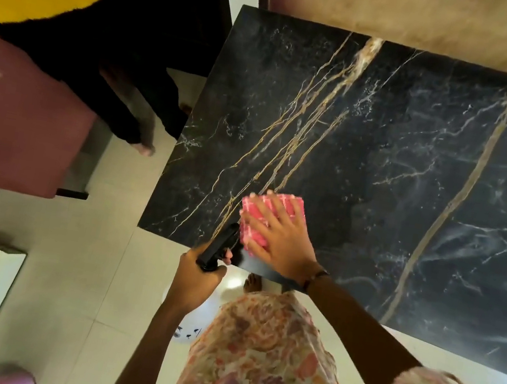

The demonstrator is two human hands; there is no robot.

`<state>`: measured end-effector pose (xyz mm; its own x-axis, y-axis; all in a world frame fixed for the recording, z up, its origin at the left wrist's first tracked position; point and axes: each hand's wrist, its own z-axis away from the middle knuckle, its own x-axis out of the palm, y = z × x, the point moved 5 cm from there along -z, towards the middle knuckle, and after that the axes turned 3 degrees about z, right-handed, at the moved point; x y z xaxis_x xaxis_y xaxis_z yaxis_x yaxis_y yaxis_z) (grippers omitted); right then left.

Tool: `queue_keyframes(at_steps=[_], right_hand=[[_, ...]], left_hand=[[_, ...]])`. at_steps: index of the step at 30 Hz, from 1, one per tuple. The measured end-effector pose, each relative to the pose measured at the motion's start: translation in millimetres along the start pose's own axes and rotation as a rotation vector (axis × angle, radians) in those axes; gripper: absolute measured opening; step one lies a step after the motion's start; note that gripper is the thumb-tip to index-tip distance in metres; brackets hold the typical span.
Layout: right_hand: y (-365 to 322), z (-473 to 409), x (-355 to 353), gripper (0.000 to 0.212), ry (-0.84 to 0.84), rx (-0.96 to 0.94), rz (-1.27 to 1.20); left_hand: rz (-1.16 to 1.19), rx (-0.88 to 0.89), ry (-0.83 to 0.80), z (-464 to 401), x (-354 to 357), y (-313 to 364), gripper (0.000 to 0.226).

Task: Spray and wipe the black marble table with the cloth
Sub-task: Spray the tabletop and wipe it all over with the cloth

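We see the black marble table (pixel 387 154) as polished stone, smooth and faintly glossy, with gold and white veins through it and pale hazy smears on its right part. The cloth (pixel 260 223) under the right hand (pixel 280 240) is soft pink fabric with a white check and a ribbed, slightly rough weave. The spray bottle (pixel 218 250) head gripped by the left hand (pixel 195 283) looks like matt black plastic. The floor (pixel 105 254) is pale, smooth, glossy tile that catches reflections. Our dress (pixel 256 361) is thin printed floral cloth, matt. The chair (pixel 19 130) at left is covered in matt mauve upholstery.
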<state>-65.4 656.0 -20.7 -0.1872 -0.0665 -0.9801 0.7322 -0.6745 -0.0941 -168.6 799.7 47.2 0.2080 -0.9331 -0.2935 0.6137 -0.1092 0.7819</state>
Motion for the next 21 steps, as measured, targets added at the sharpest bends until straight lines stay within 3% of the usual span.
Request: queue_keyframes(at_steps=[5, 8, 12, 17, 21], right_hand=[[31.7, 53.4, 8.3, 0.060, 0.008, -0.170, 0.043], [42.8, 33.6, 0.0, 0.060, -0.007, -0.032, 0.059], [-0.8, -14.3, -10.9, 0.062, 0.039, 0.147, -0.021], [-60.9, -11.6, 3.7, 0.057, -0.024, -0.077, -0.061], [-35.1, 43.8, 10.8, 0.057, 0.017, -0.157, -0.042]], left_hand=[[0.026, -0.037, 0.020, 2.3, -8.6, -8.9, 0.040], [0.038, -0.026, 0.014, 4.4, -13.9, -9.7, 0.037], [0.028, 0.005, 0.019, 7.6, -19.5, -9.7, 0.033], [0.013, -0.052, 0.080, 7.7, -25.3, -15.8, 0.029], [-0.013, 0.000, 0.019, 6.0, -22.1, -11.0, 0.030]])
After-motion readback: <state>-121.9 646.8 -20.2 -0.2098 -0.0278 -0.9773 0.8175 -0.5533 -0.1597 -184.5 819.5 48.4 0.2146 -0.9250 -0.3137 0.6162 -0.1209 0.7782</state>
